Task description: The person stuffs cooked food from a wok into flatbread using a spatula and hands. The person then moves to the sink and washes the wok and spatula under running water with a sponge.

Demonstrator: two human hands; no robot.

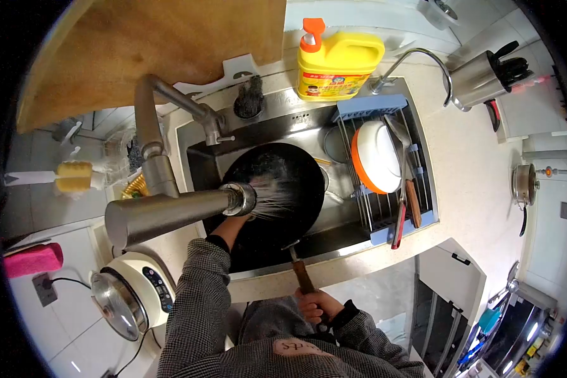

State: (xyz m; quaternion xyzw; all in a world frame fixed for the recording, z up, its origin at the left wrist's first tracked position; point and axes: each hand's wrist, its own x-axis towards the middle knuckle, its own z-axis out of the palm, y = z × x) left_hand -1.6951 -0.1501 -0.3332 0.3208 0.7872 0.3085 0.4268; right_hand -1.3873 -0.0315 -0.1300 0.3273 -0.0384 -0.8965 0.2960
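A black wok sits tilted in the steel sink, and water sprays into it from the pull-down faucet. My right hand is wrapped around the end of the wok's wooden handle, in front of the counter edge. My left hand reaches in at the wok's left side, under the faucet head. Its fingers are hidden by the faucet and the spray, so what they touch cannot be made out.
A blue-ended drying rack holds a white-and-orange bowl and utensils with red and wooden handles. Behind the sink stand a yellow detergent jug and a dark scrubber. A cream electric cooker is at left.
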